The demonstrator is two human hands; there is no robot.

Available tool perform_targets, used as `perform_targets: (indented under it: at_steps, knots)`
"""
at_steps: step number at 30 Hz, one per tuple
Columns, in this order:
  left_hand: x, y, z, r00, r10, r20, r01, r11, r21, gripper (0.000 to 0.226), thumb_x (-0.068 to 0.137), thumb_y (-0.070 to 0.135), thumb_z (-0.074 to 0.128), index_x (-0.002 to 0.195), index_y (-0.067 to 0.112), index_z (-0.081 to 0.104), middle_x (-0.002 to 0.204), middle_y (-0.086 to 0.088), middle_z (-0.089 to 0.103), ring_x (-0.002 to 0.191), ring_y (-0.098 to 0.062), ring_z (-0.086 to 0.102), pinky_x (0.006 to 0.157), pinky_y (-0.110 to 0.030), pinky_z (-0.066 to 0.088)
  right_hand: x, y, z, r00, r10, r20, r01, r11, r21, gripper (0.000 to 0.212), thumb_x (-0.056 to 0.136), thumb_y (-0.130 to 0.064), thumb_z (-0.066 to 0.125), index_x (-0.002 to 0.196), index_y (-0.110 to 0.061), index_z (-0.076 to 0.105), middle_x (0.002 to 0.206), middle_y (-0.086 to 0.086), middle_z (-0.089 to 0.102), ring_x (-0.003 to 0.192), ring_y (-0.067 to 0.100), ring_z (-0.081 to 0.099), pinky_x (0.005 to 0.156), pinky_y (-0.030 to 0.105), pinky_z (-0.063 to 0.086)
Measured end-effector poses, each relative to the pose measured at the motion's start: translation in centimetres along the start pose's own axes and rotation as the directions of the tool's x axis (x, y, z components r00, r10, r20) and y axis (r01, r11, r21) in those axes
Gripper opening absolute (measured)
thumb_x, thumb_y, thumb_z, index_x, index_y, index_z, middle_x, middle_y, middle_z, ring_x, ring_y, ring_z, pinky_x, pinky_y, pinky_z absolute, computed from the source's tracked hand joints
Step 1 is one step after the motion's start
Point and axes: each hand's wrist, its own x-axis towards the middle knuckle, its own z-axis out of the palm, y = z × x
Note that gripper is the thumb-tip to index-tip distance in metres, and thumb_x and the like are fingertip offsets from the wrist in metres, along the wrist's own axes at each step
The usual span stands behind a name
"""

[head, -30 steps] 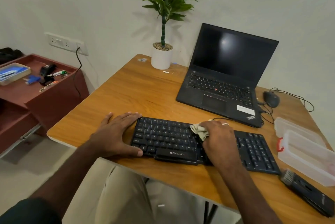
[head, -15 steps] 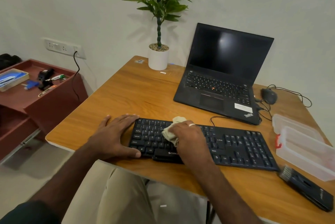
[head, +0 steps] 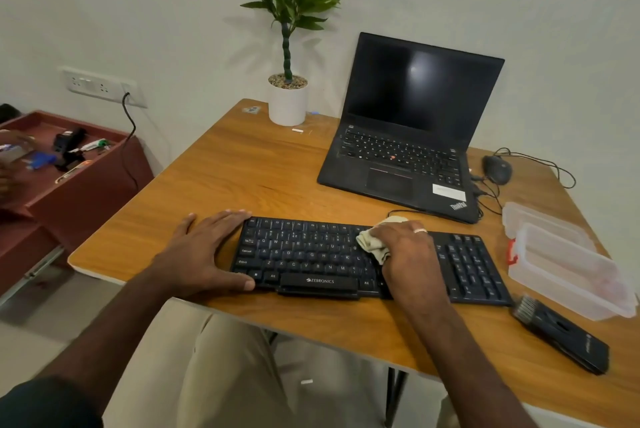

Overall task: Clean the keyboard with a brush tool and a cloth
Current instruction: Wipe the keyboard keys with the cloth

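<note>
A black keyboard [head: 308, 254] lies along the near edge of the wooden table [head: 277, 171]. My left hand [head: 204, 251] lies flat at the keyboard's left end, fingers on the table and thumb against its front edge. My right hand [head: 408, 254] grips a crumpled beige cloth [head: 372, 244] and presses it on the keys right of the keyboard's middle. The black brush tool [head: 559, 334], bristles at its far end, lies on the table to the right of the keyboard.
An open black laptop [head: 408, 136] stands behind the keyboard, with a wired mouse [head: 497, 169] to its right. A clear plastic box and lid [head: 561, 261] sit at the right edge. A potted plant [head: 287, 102] stands at the back. A red side cabinet [head: 79, 185] is left.
My right hand slid the cloth left across the keys to the left of the middle, then back to the right. My left hand stayed in place.
</note>
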Motion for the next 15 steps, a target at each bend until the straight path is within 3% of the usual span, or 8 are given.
perform_targets:
  at_steps: [3,7,10,12,13,15]
  knots:
    - [0.0,-0.1,0.0,1.000,-0.003,0.000,0.003,1.000,-0.003,0.128,0.050,0.100,0.052,0.156,0.046,0.005,0.165,0.015,0.015,0.148,0.004,0.000,0.122,-0.041,-0.013,-0.2,0.7,-0.1,0.999,0.013,0.040,-0.012,0.999,-0.038,0.038,0.091,-0.007,0.055,0.125,-0.022,0.067,0.128,-0.004,0.065,0.125,0.018,0.044,0.104,0.037,0.038]
    - [0.1,-0.4,-0.3,1.000,-0.011,0.018,0.012,1.000,-0.026,0.126,0.050,0.100,0.053,0.154,0.049,0.006,0.164,0.016,0.016,0.147,0.006,0.001,0.122,-0.040,-0.012,0.5,4.7,-2.0,0.984,0.176,0.002,-0.175,0.981,-0.080,0.036,0.090,-0.005,0.064,0.122,-0.022,0.068,0.124,0.005,0.066,0.116,0.022,0.052,0.096,0.037,0.046]
    - [0.4,-0.7,-1.1,0.997,-0.034,0.071,0.039,0.997,-0.072,0.121,0.048,0.101,0.053,0.150,0.056,0.006,0.165,0.014,0.016,0.146,0.006,0.001,0.122,-0.041,-0.009,1.0,7.5,-3.7,0.954,0.295,-0.046,-0.282,0.941,0.185,0.034,0.094,-0.009,0.062,0.123,-0.025,0.069,0.119,0.000,0.068,0.107,0.018,0.057,0.077,0.027,0.048]
    - [0.8,0.1,-1.5,0.993,-0.072,0.092,0.076,0.996,-0.046,0.122,0.045,0.104,0.048,0.148,0.057,0.005,0.166,0.012,0.011,0.148,-0.001,-0.001,0.121,-0.048,-0.009,1.1,8.5,-4.4,0.914,0.396,-0.087,-0.304,0.811,0.499,0.028,0.097,-0.017,0.061,0.117,-0.032,0.072,0.110,-0.007,0.073,0.103,0.015,0.064,0.077,0.033,0.052]
    - [1.1,1.0,-1.4,0.994,-0.091,0.065,0.092,0.996,-0.001,0.126,0.043,0.106,0.043,0.150,0.054,0.005,0.167,0.010,0.008,0.151,-0.006,-0.002,0.120,-0.053,-0.010,1.0,8.6,-4.7,0.883,0.465,-0.069,-0.312,0.689,0.654,0.027,0.097,-0.017,0.060,0.114,-0.033,0.073,0.107,-0.008,0.074,0.102,0.016,0.067,0.081,0.037,0.055]
    - [1.8,3.9,-0.9,0.996,-0.083,-0.035,0.086,0.992,0.092,0.137,0.040,0.110,0.033,0.156,0.042,0.008,0.168,0.005,0.003,0.153,-0.015,-0.006,0.117,-0.059,-0.014,1.0,8.2,-5.0,0.819,0.569,0.081,-0.307,0.314,0.899,0.028,0.098,-0.011,0.056,0.117,-0.026,0.071,0.108,-0.002,0.076,0.102,0.021,0.071,0.084,0.040,0.057]
